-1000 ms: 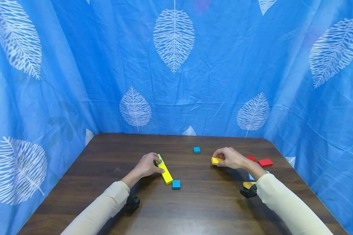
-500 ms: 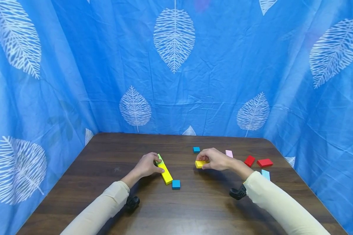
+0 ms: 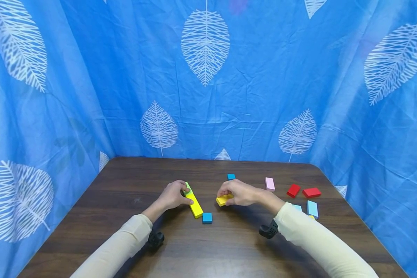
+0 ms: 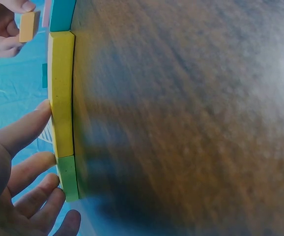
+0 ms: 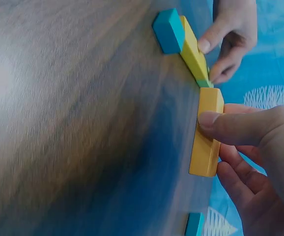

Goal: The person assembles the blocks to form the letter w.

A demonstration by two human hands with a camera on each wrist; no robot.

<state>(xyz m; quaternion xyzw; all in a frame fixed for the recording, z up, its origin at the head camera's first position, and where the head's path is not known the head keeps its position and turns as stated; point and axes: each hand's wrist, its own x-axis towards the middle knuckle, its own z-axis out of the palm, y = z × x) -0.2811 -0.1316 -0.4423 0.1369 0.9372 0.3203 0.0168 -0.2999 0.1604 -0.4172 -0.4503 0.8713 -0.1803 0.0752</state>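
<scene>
My left hand [image 3: 173,196] rests on a line of blocks on the table. Its thumb touches the long yellow block [image 4: 62,93], and its fingertips lie along the green block [image 4: 69,177] at the far end. A blue block [image 3: 207,218] sits right at the near end of the yellow one. To the right, my right hand [image 3: 239,193] pinches a shorter yellow block [image 5: 207,142] between thumb and fingers. This block is held just right of the line, partly covered by the hand in the head view.
Another blue block [image 3: 231,176] lies behind my right hand. Farther right are a pink block [image 3: 269,184], two red blocks [image 3: 311,192] and light blue blocks [image 3: 312,209]. My right sleeve partly hides a yellow block [image 3: 311,217]. Blue curtains [image 3: 208,131] surround the dark wooden table [image 3: 208,251].
My right hand has moved left with the yellow block, toward the line, and slightly nearer me. The pink and light blue blocks have come into view behind it. My left hand stays in place.
</scene>
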